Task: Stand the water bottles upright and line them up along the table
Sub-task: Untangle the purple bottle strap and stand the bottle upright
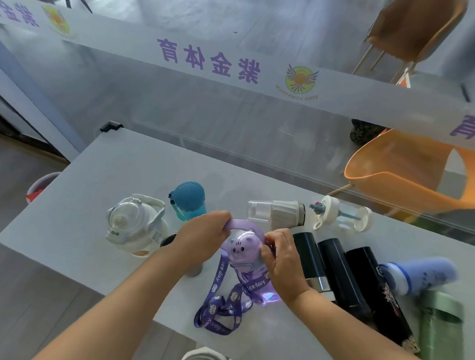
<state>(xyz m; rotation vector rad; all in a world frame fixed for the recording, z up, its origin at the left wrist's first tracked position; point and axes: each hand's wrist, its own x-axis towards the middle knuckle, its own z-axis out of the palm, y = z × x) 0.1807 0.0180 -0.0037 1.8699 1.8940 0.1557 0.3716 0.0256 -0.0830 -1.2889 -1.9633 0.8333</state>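
Note:
A purple cat-lid bottle (243, 247) stands upright near the table's front edge, its strap (220, 308) trailing over the top. My left hand (203, 235) grips its purple carry handle, and my right hand (282, 256) holds the lid's right side. Upright behind it are a white jug bottle (132, 225) and a teal bottle (189, 199). Lying on their sides are a clear grey-collared bottle (276, 212), a clear straw bottle (341, 213), three black flasks (344, 273), a blue bottle (420, 272) and a green bottle (439, 329).
The white table (95, 180) abuts a glass partition with purple lettering (209, 60). Orange chairs (410, 177) sit behind the glass. A red-and-white bin (40, 187) stands on the floor at the left. A grey cup is partly hidden under my left wrist.

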